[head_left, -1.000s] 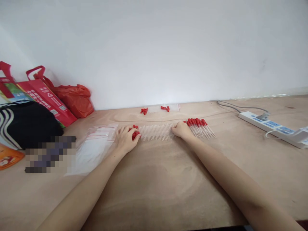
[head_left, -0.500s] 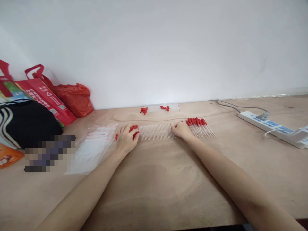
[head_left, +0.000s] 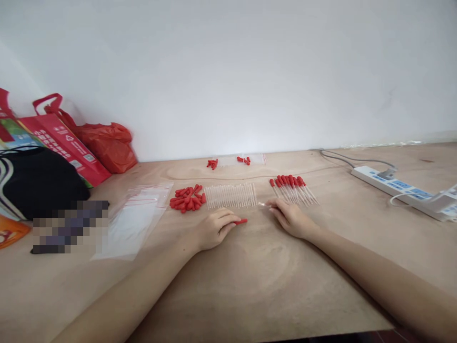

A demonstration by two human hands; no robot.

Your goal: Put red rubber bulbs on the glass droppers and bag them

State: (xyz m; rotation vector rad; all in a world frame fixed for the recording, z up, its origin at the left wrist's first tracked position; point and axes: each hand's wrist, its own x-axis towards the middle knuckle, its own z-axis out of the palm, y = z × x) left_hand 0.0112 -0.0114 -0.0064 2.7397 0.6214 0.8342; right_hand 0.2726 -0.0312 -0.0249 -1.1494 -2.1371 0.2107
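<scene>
My left hand (head_left: 214,229) pinches a red rubber dropper bulb (head_left: 242,221) low over the wooden table, its narrow end pointing right. Between the fingers of my right hand (head_left: 292,219) is a clear glass dropper tube (head_left: 263,204), one end sticking out to the left. The bulb and tube are apart. A pile of red bulbs (head_left: 186,199) lies beyond my left hand. To its right runs a row of bare glass tubes (head_left: 231,196). Several droppers with red bulbs fitted (head_left: 293,186) lie fanned out just behind my right hand.
Clear zip bags (head_left: 132,219) lie flat at left, beside a pixelated dark object (head_left: 69,227). A black bag (head_left: 43,181), a red shopping bag (head_left: 67,145) and a red plastic bag (head_left: 109,147) stand behind. More bulbs (head_left: 244,160) lie near the wall; a power strip (head_left: 403,188) sits right.
My left hand has left the bulb pile and come right and nearer with one bulb. My right hand has drawn back from the end of the tube row with a tube.
</scene>
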